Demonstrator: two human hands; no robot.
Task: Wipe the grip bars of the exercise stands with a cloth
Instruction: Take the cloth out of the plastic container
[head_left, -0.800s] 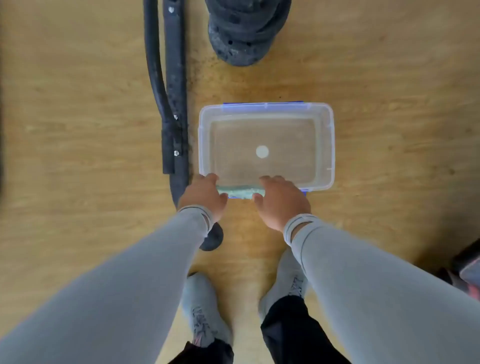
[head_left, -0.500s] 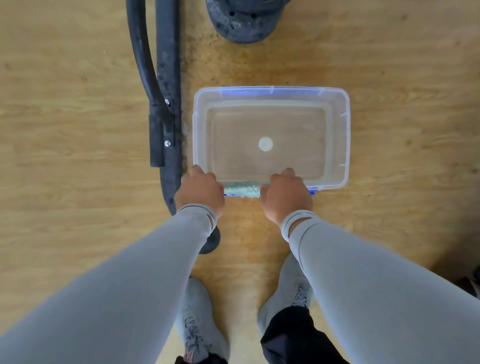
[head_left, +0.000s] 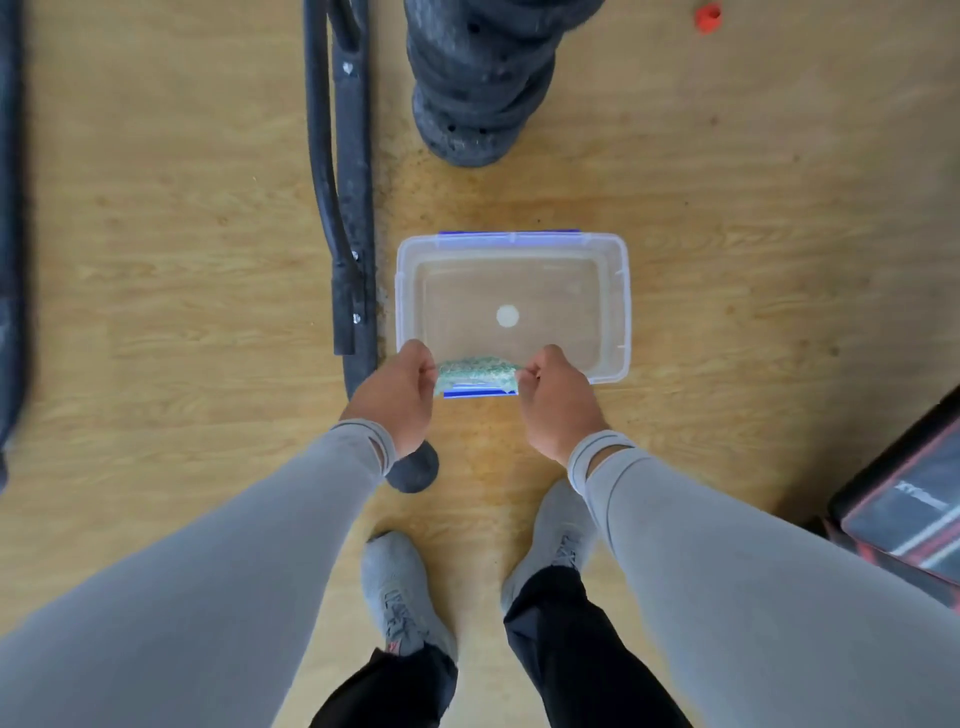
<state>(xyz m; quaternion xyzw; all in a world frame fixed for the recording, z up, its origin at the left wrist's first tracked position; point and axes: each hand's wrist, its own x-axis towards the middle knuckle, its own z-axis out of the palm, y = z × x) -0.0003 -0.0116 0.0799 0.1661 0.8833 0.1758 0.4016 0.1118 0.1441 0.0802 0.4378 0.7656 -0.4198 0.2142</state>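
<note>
A pale green cloth (head_left: 475, 371) is stretched between my two hands above the near rim of a clear plastic tub (head_left: 621, 312) that stands on the wooden floor. My left hand (head_left: 397, 395) pinches the cloth's left end and my right hand (head_left: 553, 400) pinches its right end. The tub has blue clips and a white disc at the middle of its bottom. A black exercise stand (head_left: 348, 208) with a padded bar lies on the floor just left of the tub, its rounded end showing beneath my left wrist.
A stack of black weight plates (head_left: 478, 88) stands beyond the tub. Another dark bar (head_left: 10, 234) runs along the left edge. A black and red case (head_left: 904, 504) sits at the right. A small red object (head_left: 707, 18) lies far right. My grey shoes stand below.
Both hands have lifted off the tub's near rim and drawn back, raising the cloth with them. The view has pulled back, showing more floor.
</note>
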